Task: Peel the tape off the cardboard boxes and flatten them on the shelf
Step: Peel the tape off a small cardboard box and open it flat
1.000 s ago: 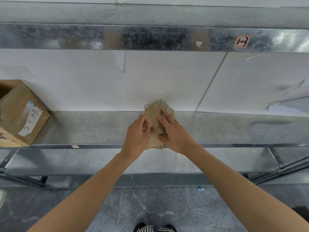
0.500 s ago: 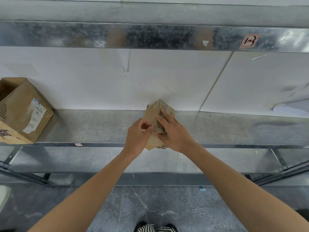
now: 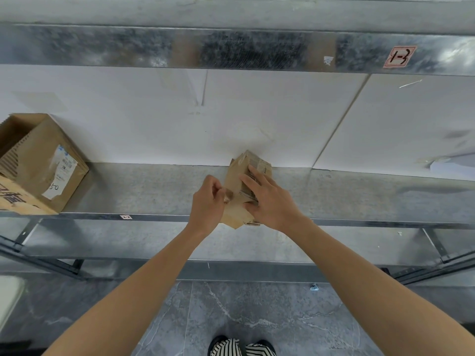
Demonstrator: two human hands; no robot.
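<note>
- The left hand (image 3: 207, 201) reaches forward on a bare forearm, its fingers curled in, with thumb and forefinger pinching a strip of brown tape (image 3: 227, 195) at the left face of the small cardboard box (image 3: 237, 176)
- The right hand (image 3: 271, 201) lies over the box's right side and grips it, fingers spread along the top face and thumb against the near face
- The small box is tilted, with one corner pointing at the white back panel (image 3: 257, 119) and its near corner past the front lip of the metal shelf (image 3: 154, 188); whether it rests on the shelf cannot be told
- A larger open cardboard box (image 3: 36, 160) with a white shipping label (image 3: 60, 173) stands at the shelf's left end, well apart from both hands
- The upper shelf beam (image 3: 231, 47) runs overhead and carries a red-bordered tag (image 3: 399, 57)
- Below are striped shoes (image 3: 241, 348) on the grey tiled floor (image 3: 257, 317), and a small blue scrap (image 3: 314, 287) lies near the lowest rail
</note>
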